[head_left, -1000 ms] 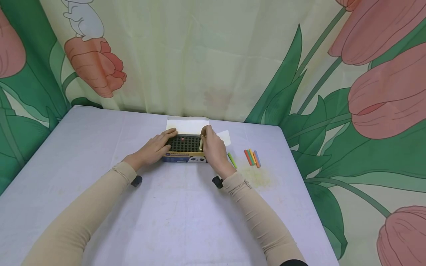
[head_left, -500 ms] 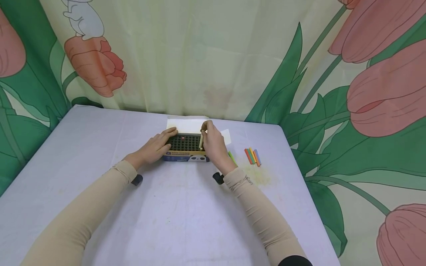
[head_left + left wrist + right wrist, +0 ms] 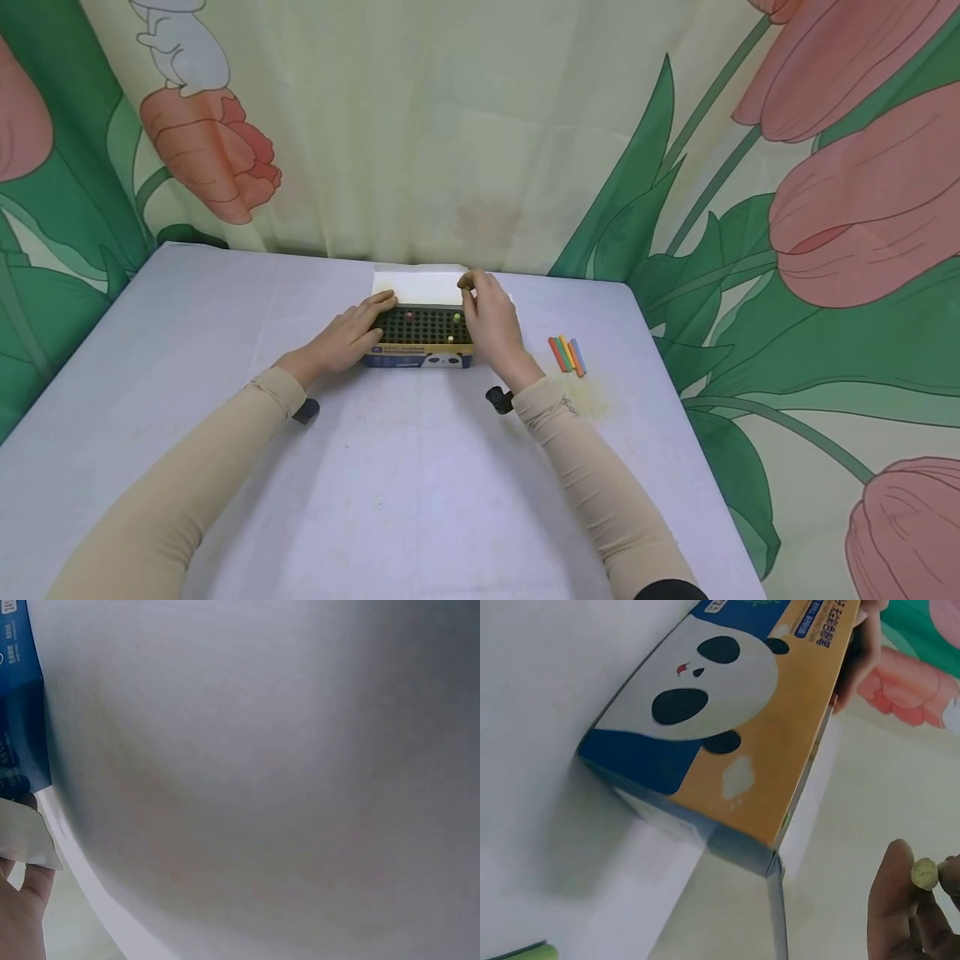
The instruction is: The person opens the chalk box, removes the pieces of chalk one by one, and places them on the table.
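A blue-and-yellow chalk box [image 3: 417,361] with a panda face stands on the table, its black tray of round holes [image 3: 423,328] facing up. Pink, green and pale yellow chalk ends show in the holes. My left hand [image 3: 341,337] rests on the box's left end, fingers extended over the tray's edge. The right hand [image 3: 493,321] is raised at the box's right end. In the right wrist view its fingertips pinch a pale yellow chalk stick [image 3: 925,874], seen end-on. Part of the left hand [image 3: 19,922] shows behind a white flap [image 3: 26,836] in the left wrist view.
Several coloured chalk sticks [image 3: 567,356] lie together on the white tablecloth [image 3: 420,483] right of the box. A green chalk stick [image 3: 529,952] shows at the right wrist view's lower corner. The white lid [image 3: 420,285] stands open behind the tray.
My right hand has moved right, away from the holes, uncovering green and pale yellow chalk ends. It now hides the loose green stick in the head view. The left hand stays put.
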Demonstrator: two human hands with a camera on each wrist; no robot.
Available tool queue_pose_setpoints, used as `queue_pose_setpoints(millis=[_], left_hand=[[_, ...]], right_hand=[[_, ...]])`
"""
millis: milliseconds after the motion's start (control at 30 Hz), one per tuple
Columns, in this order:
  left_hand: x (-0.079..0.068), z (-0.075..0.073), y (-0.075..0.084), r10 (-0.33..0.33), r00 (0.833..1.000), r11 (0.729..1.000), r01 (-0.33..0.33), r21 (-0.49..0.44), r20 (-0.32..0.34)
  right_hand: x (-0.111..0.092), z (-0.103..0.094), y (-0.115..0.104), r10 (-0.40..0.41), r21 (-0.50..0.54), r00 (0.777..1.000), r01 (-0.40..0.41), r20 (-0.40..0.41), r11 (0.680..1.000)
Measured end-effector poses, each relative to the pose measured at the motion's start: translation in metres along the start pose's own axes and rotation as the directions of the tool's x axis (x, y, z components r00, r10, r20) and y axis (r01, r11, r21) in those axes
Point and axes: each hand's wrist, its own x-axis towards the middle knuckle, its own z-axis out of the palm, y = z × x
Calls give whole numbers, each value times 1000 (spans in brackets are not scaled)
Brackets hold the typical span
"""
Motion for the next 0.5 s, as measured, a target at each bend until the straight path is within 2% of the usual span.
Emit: queue_pose_setpoints(millis=[200,333,500], left_hand=[[0,1,-3,-2,1000,1000,2,-5,-7],[1,0,-3,-1,1000,1000,0,-8,-18],[2,1,-3,20,1000,1000,-20,-5,-10]], right_hand=[[-3,-9,8,24,-49,1000,-23,10,999],[-2,-14,17,49,-31,999,-49,-12,998],[-4,-17,29,118,9,992,-117,-35,993]])
